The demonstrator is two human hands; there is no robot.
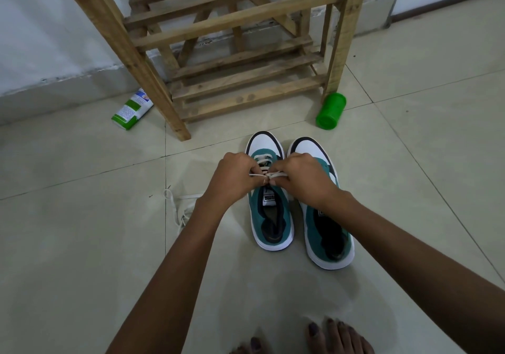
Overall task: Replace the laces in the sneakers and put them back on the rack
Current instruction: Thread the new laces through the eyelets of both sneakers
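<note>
Pinching the white lace [266, 175] from both sides, the left hand [232, 178] and right hand [302, 178] meet thumb to thumb over the tongue of the left-hand sneaker [269, 189]; fingers of both are curled tight on the lace ends, apparently at the upper eyelets. Lace runs crosswise between the hands; the shoe's long axis points away from the person, toe toward the rack [246, 80]. Neither hand is clearly nearer. The second sneaker [322, 203] stands just beside on the right, parallel, touching or nearly so; its lacing is hidden under the right wrist. A loose white lace [177, 206] lies on the tile floor [82, 244] left of the left forearm. Beyond: rack's lowest slats bare, a green cylinder [330, 111] by its right leg, a green-and-white packet [132, 109] by its left. Path from shoes to rack looks unobstructed. Bare toes [338, 334] at bottom edge.
</note>
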